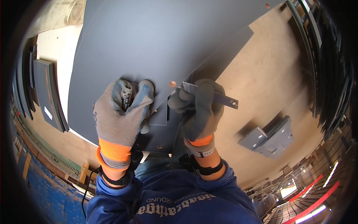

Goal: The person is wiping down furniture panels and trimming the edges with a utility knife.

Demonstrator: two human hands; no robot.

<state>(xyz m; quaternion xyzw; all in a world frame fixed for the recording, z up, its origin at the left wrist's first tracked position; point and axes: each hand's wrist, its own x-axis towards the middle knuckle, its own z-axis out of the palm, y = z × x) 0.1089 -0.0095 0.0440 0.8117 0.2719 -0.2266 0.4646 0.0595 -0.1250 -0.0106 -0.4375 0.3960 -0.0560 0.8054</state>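
Flat strip [226, 100] in right fingers [204, 95]; grey panel [145, 44] alongside

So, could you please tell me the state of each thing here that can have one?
Left hand: gloved, fingers bent; whether its grip is closed on anything is unclear.
Right hand: gloved, grip closed around the dark strip.
Dark strip: held slantwise.
Large grey panel: holed, overlapping a darker panel.
Darker panel: partly covered.
Panels at far left: stacked together.
Pieces at lower right: grouped together.
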